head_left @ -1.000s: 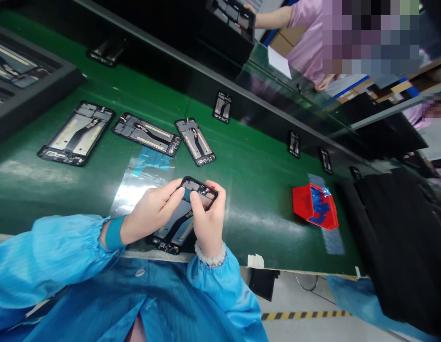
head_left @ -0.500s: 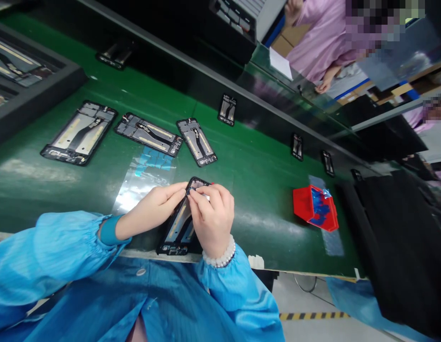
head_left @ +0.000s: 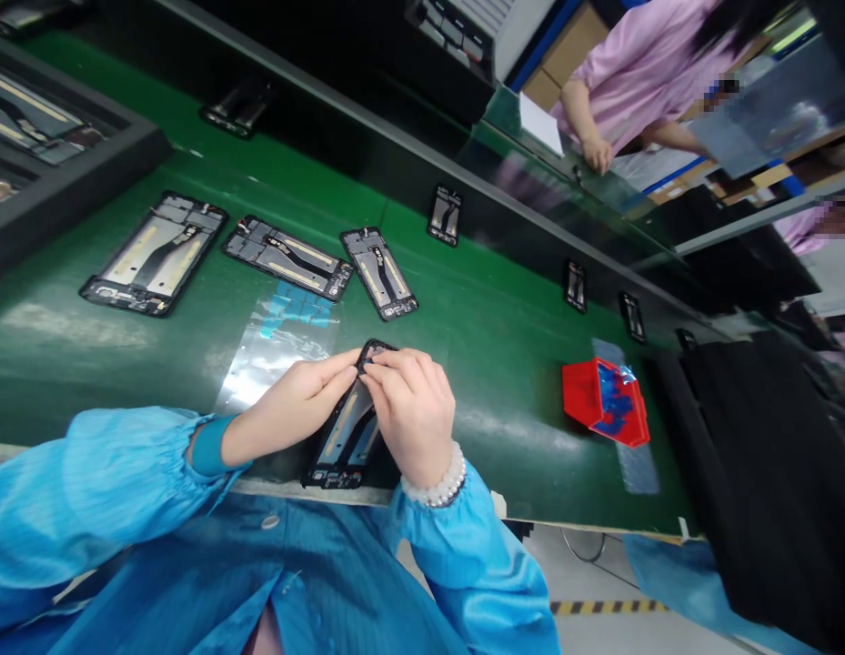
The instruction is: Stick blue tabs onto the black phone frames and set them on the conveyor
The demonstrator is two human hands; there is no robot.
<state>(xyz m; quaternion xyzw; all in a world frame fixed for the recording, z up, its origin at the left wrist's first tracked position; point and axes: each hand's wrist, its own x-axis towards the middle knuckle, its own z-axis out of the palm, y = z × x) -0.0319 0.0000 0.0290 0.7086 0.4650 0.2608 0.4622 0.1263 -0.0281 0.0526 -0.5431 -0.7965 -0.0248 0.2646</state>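
An opened phone frame [head_left: 340, 443] with a black flex cable down its middle lies tilted at the table's front edge. My left hand [head_left: 303, 400] grips its upper left edge between thumb and fingers. My right hand [head_left: 417, 405] is closed in a pinch over the phone's top end; whatever is between those fingertips is hidden or too small to name. Behind my hands lie similar phone frames: a large one [head_left: 155, 255] at the left, a sideways one [head_left: 289, 257], and a slanted one [head_left: 379, 273].
A clear plastic sheet with blue film pieces [head_left: 296, 307] lies behind my left hand. At right stands a red bin [head_left: 580, 393] holding blue bits. A dark foam tray [head_left: 122, 150] with phone parts is at left. Across the bench, a person in pink [head_left: 640, 68] works.
My right hand has shifted slightly right, still pinched at the phone's top. The left hand and phone stay nearly in place. Across the bench, the person's arms have moved.
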